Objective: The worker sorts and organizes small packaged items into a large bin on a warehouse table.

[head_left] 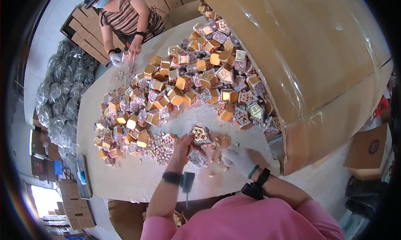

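Note:
My bare left hand (181,149) is closed around a small house-shaped ornament (201,134) with gold, red and white patterning and glittery sides. It holds the ornament just above the tabletop. To its right, my white-gloved right hand (236,160) is at the table surface, fingers bent together toward several small loose beads (218,149). Anything between those fingers is too small to make out. A heap of similar ornaments (184,82), many with golden bases, spreads beyond both hands. More loose beads (158,150) lie left of my left hand.
A large brown cardboard box (317,73) covers the table's right side. Across the pale table (121,177), a co-worker (129,20) handles a small piece. Silvery wrapped bundles (62,93) are stacked at the left, beside a metal tray (82,177). An open carton (367,150) stands at the right.

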The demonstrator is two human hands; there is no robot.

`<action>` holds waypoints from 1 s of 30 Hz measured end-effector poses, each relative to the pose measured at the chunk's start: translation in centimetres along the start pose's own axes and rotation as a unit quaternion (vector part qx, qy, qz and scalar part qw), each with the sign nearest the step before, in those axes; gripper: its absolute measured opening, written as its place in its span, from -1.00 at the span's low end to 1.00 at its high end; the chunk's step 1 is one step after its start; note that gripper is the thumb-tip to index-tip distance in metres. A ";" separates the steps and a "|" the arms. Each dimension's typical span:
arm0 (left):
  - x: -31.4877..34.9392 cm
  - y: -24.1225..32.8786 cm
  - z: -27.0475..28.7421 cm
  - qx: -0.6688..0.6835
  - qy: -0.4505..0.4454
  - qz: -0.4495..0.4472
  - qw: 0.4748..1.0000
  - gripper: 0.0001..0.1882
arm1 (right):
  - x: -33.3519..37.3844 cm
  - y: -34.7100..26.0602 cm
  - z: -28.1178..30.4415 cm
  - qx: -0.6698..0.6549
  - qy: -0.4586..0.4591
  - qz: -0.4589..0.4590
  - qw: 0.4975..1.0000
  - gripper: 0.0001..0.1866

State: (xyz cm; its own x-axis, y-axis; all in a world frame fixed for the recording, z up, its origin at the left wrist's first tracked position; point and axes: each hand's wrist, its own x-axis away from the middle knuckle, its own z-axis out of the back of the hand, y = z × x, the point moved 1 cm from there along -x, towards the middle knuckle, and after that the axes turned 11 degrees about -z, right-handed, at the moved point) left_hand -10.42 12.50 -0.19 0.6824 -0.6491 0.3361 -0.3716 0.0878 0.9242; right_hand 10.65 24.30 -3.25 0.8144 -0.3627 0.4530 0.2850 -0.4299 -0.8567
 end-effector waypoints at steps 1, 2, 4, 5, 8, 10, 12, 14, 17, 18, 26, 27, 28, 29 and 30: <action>1.8 0.1 -0.6 0.036 -0.008 -0.007 0.999 -0.78 | 0.5 -1.6 -0.5 -0.035 -0.013 -0.055 0.998 -0.66; 3.3 0.3 -0.9 0.048 -0.031 -0.014 0.998 -0.74 | 0.9 -2.5 -1.2 -0.070 -0.028 -0.109 0.991 -0.63; 5.8 0.4 -1.7 0.092 -0.013 -0.004 0.996 -0.72 | 1.6 -2.9 -2.5 0.236 0.091 0.074 0.965 -0.56; 6.7 0.3 -1.7 0.115 -0.004 0.000 0.993 -0.70 | 2.0 -3.2 -3.1 0.379 0.144 0.166 0.899 -0.53; 8.2 0.5 -0.1 0.089 -0.030 0.021 0.995 -0.68 | 2.7 -4.9 -4.1 0.482 0.154 0.281 0.815 -0.49; 9.1 0.7 0.8 0.026 -0.044 0.039 0.998 -0.69 | 3.5 -6.4 -5.0 0.523 0.110 0.268 0.802 -0.51; 9.9 0.2 1.8 0.034 -0.040 0.045 0.998 -0.71 | 3.9 -6.3 -5.9 0.561 0.058 0.256 0.785 -0.53; 10.9 0.5 2.6 0.038 -0.030 0.072 0.996 -0.64 | 3.9 -5.7 -6.4 0.594 0.000 0.245 0.766 -0.56; 11.8 0.2 4.5 0.060 -0.113 0.123 0.984 -0.61 | 5.4 -6.3 -7.2 0.619 -0.026 0.282 0.733 -0.57; 12.0 0.4 4.9 0.051 -0.133 0.137 0.980 -0.59 | 5.6 -5.9 -7.4 0.633 -0.036 0.258 0.729 -0.54; 13.3 -0.3 5.9 -0.060 -0.158 0.109 0.980 -0.44 | 6.2 -3.4 -8.0 0.662 -0.114 0.317 0.670 -0.66; 13.3 -0.1 5.9 -0.063 -0.173 0.101 0.978 -0.43 | 6.3 -3.1 -7.8 0.660 -0.124 0.313 0.671 -0.68; 13.3 0.1 5.8 -0.065 -0.187 0.092 0.976 -0.41 | 6.8 -4.1 -7.8 0.660 -0.135 0.309 0.671 -0.70; 13.2 0.2 5.8 -0.066 -0.201 0.082 0.974 -0.40 | 7.2 -4.5 -7.9 0.660 -0.147 0.304 0.671 -0.73; 13.2 0.4 5.7 -0.067 -0.200 0.099 0.972 -0.40 | 7.2 -3.8 -7.7 0.662 -0.158 0.331 0.654 -0.74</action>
State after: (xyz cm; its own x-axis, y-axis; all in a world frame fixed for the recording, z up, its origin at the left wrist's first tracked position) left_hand -5.15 -0.35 3.61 0.2961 -0.8494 0.4370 -0.3663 0.3215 0.8732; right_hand 11.58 16.96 5.19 0.9850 0.1713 -0.0205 -0.1653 0.9027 -0.3972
